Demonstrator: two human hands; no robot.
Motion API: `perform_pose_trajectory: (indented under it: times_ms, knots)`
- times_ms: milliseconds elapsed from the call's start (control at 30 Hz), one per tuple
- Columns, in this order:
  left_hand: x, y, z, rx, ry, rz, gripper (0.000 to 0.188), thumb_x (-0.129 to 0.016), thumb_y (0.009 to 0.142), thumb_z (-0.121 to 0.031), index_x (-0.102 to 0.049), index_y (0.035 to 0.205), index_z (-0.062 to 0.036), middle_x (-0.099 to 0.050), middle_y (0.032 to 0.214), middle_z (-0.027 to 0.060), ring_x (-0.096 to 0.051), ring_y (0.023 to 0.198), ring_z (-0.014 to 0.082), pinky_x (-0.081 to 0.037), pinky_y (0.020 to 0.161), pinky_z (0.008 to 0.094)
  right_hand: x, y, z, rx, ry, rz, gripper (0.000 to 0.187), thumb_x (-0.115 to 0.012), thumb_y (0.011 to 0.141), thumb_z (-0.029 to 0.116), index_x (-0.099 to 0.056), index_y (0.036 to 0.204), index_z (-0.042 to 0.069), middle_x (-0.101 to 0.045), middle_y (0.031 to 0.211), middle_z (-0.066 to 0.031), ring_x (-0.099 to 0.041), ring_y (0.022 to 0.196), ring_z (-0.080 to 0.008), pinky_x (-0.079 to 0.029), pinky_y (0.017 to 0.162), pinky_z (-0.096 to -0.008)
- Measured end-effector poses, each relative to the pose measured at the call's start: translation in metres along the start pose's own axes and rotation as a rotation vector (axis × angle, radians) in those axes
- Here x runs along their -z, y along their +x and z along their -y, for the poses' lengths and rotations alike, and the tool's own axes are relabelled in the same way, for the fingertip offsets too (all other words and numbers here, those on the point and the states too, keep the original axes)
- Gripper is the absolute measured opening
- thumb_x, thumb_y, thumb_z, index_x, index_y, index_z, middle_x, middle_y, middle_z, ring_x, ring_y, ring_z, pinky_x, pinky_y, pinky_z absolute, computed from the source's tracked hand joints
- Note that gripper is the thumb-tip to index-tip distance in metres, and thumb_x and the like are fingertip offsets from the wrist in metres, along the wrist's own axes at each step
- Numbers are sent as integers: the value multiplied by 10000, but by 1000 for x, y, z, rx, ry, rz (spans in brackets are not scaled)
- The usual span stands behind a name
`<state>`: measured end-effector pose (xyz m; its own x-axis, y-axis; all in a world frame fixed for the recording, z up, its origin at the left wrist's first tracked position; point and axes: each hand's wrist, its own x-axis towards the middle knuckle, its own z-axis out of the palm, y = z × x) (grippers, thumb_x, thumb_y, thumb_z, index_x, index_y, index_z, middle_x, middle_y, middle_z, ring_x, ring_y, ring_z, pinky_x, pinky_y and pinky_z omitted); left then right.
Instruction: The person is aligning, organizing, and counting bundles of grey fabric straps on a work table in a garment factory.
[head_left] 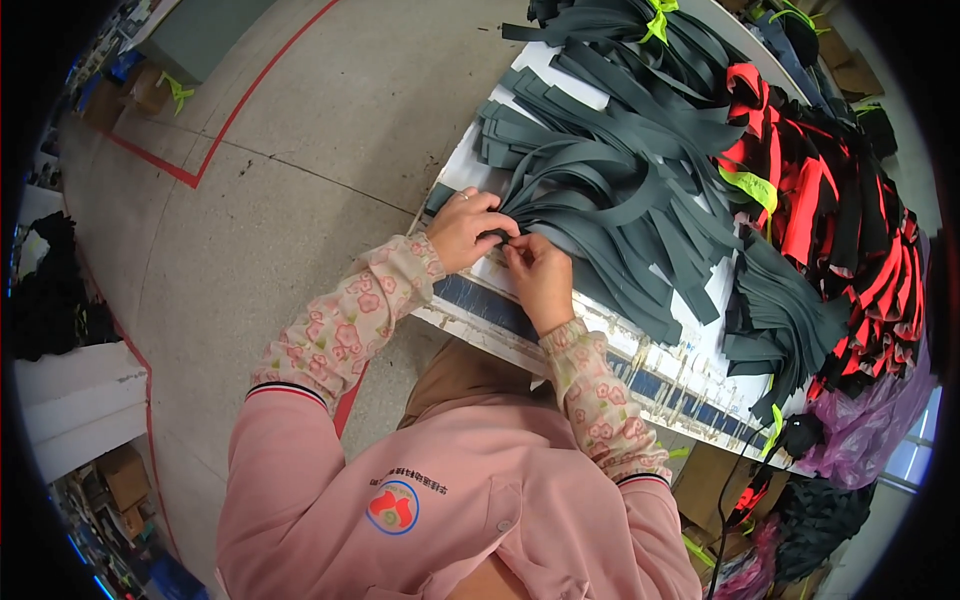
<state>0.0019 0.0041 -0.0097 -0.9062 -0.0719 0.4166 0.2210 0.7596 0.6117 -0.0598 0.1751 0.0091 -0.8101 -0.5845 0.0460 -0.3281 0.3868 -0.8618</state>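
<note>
Near the table's front left edge, my left hand (462, 232) is curled round a small dark piece at the gathered end of a bundle of grey-green strips (590, 185). My right hand (541, 278) meets it there, thumb and fingertips pinched together. What lies between the right fingertips is too small to make out. The strips fan out from my fingers to the right across the white table top (452, 178), bending in loose loops. Floral sleeve covers (345, 315) reach up to both wrists.
More dark strips (640, 60) lie at the far side, tied with a bright yellow-green band (660, 20). Red and black fabric pieces (800, 200) are heaped along the right, beside purple plastic (865, 425). Cardboard boxes (712, 490) stand below the table's right end.
</note>
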Motion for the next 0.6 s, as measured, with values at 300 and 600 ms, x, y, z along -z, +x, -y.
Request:
perform_pose_trajectory:
  times_ms: [300,600]
  knots:
    - [0,0,-1,-2,1,22,268,-756,725,-62,-732,952,-202,-585,1023,81,-536,940,318,-438,848,400,70,-10,-23,-240,180,49,100,-680,869,73,-694,886,-25,-680,719,-56,-613,629,-88,-493,576,-254]
    - [10,1,-4,-22,11,52,252,-763,726,-86,-741,964,-168,-570,1006,106,-525,909,312,-440,826,389,156,-57,-73,-267,33,-148,84,-668,871,51,-670,896,-29,-670,716,-44,-583,633,-73,-478,588,-244]
